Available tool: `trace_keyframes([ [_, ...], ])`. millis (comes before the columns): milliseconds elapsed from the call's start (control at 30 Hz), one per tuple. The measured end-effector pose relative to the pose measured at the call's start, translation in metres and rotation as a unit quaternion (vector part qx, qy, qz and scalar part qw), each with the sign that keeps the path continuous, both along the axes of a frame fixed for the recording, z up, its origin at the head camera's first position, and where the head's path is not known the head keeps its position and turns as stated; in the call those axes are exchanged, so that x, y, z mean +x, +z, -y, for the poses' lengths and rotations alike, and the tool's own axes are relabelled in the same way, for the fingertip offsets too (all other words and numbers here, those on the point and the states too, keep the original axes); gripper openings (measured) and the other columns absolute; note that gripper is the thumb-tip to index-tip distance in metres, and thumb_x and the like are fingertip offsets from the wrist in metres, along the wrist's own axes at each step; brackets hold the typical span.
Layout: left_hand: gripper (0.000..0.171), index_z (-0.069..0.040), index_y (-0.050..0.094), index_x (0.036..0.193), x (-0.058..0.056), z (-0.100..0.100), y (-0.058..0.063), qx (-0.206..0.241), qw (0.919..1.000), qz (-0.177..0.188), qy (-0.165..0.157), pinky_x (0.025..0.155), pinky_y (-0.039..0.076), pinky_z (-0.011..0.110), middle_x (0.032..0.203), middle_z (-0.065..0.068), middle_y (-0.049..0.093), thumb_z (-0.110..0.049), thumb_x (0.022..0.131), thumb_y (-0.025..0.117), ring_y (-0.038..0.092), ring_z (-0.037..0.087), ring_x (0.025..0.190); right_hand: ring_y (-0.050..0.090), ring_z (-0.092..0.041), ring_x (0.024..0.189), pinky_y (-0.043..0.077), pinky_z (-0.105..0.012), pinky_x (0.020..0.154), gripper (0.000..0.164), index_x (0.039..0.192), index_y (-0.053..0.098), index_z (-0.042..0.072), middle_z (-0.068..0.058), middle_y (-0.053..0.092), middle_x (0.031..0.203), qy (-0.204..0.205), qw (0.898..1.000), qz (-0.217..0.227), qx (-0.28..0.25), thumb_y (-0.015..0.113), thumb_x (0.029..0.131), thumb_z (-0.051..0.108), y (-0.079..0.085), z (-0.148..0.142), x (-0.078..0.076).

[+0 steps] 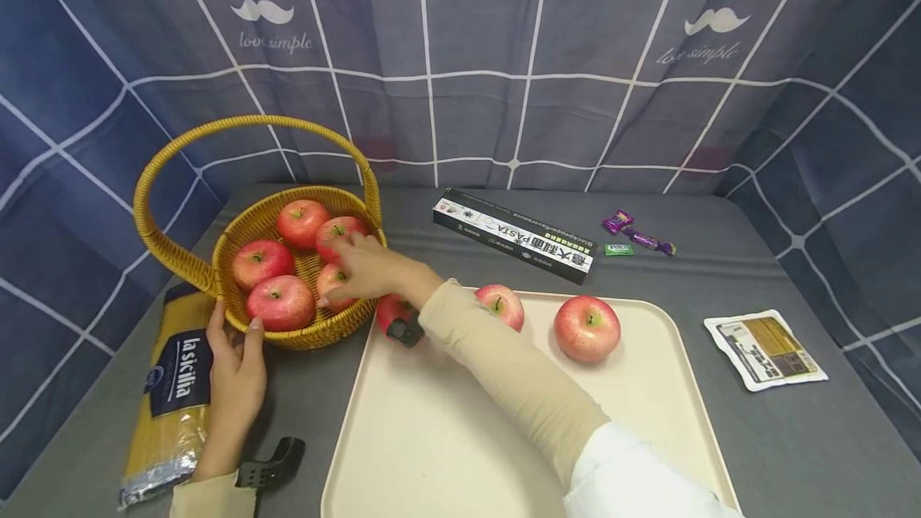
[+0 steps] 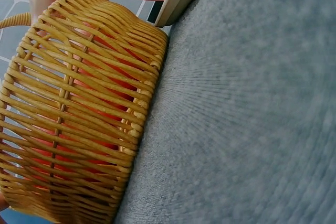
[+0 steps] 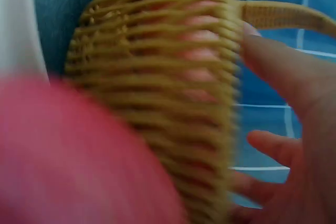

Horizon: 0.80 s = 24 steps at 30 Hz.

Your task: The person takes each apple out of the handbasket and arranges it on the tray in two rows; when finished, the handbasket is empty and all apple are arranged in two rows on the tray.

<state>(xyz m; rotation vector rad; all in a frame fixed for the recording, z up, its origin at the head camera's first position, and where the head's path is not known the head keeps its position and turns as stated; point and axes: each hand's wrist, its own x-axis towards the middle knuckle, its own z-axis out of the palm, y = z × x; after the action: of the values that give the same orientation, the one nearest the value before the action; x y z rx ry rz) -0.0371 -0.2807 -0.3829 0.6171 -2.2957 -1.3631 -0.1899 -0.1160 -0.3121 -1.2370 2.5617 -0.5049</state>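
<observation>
R wrist view: yellow-brown woven wicker basket (image 3: 152, 72) w/ bare right hand (image 3: 319, 121) at its rim

Basket's turned sideways in this view, approx. centre, rim running top to btm; slightly blurred. Pink-red rounded fruit (image 3: 199, 74) shows thru gaps in the weave, mostly upper pt. Curved yellow-brown woven handle (image 3: 286, 14) runs off top R. Right hand comes in from R edge, digits spread; uppermost tip is at the rim just below handle base, lower fingertips pass behind rim, so contact there is hidden. Big smooth pink-red apple (image 3: 79, 161), v. blurred, fills btm L & overlaps basket wall. Far L: smooth off-white tray edge (image 3: 16, 24), then strip of dark grey-blue surface (image 3: 55, 19). Bkgd R: blue cloth w/ white lines (image 3: 265, 119).
</observation>
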Motion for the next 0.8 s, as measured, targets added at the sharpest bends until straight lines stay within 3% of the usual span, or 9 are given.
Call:
trace_keyframes([
  [100,0.060,-0.025,0.005,0.146,0.001,-0.001,0.001,-0.004,1.0000,0.000,0.004,0.108,0.022,0.051,0.149,0.017,0.021,-0.032,0.096,0.038,0.028,0.036,0.133,0.039,-0.027,0.123,0.038,-0.037,0.100,0.084,0.140,0.030,0.024,-0.008,0.022,0.146,-0.003,0.999,-0.012,0.037,0.068,0.071,0.053,-0.009,0.016,0.001],
  [200,0.060,-0.026,0.005,0.146,0.001,-0.001,0.001,0.001,1.0000,0.000,0.005,0.108,0.022,0.051,0.149,0.015,0.021,-0.031,0.096,0.038,0.028,0.035,0.133,0.043,-0.025,0.116,0.041,-0.036,0.094,0.080,0.137,0.036,0.027,-0.005,0.023,0.145,-0.009,0.999,-0.023,0.029,0.072,0.070,0.046,-0.015,0.020,0.001],
  [333,0.060,-0.026,0.006,0.146,0.001,-0.002,0.003,0.004,1.0000,0.000,0.004,0.107,0.023,0.052,0.148,0.015,0.022,-0.030,0.096,0.039,0.029,0.036,0.132,0.044,-0.021,0.115,0.038,-0.032,0.097,0.070,0.132,0.044,0.028,-0.002,0.037,0.138,-0.002,0.999,-0.021,-0.041,0.073,0.070,0.042,-0.017,0.015,0.000],
  [433,0.060,-0.026,0.006,0.146,0.000,-0.002,0.004,0.002,1.0000,0.002,0.005,0.106,0.024,0.053,0.148,0.017,0.023,-0.031,0.095,0.039,0.029,0.037,0.131,0.041,-0.016,0.118,0.034,-0.028,0.099,0.063,0.128,0.050,0.026,0.001,0.044,0.132,0.011,0.992,-0.022,-0.124,0.071,0.070,0.041,-0.007,0.002,0.001],
  [600,0.060,-0.026,0.007,0.146,-0.002,-0.002,0.003,-0.003,1.0000,0.000,0.008,0.106,0.025,0.052,0.146,0.018,0.027,-0.031,0.095,0.040,0.031,0.036,0.130,0.039,-0.011,0.116,0.038,-0.025,0.091,0.057,0.125,0.055,0.029,0.005,0.045,0.129,0.015,0.971,-0.016,-0.238,0.071,0.071,0.038,0.033,-0.051,0.010],
  [700,0.060,-0.026,0.008,0.146,-0.001,-0.002,0.003,-0.004,0.9999,-0.004,0.010,0.106,0.026,0.051,0.144,0.019,0.030,-0.030,0.095,0.040,0.032,0.035,0.130,0.039,-0.009,0.116,0.042,-0.027,0.088,0.055,0.123,0.055,0.031,0.008,0.045,0.127,0.001,0.964,-0.032,-0.264,0.072,0.071,0.037,0.052,-0.105,0.015],
  [800,0.060,-0.027,0.007,0.146,0.001,-0.001,0.003,-0.005,0.9999,0.004,0.012,0.106,0.024,0.052,0.146,0.017,0.027,-0.031,0.095,0.039,0.031,0.035,0.131,0.040,-0.008,0.118,0.044,-0.029,0.087,0.055,0.122,0.057,0.029,0.010,0.046,0.126,-0.028,0.962,-0.063,-0.263,0.074,0.070,0.034,0.060,-0.166,0.019],
])
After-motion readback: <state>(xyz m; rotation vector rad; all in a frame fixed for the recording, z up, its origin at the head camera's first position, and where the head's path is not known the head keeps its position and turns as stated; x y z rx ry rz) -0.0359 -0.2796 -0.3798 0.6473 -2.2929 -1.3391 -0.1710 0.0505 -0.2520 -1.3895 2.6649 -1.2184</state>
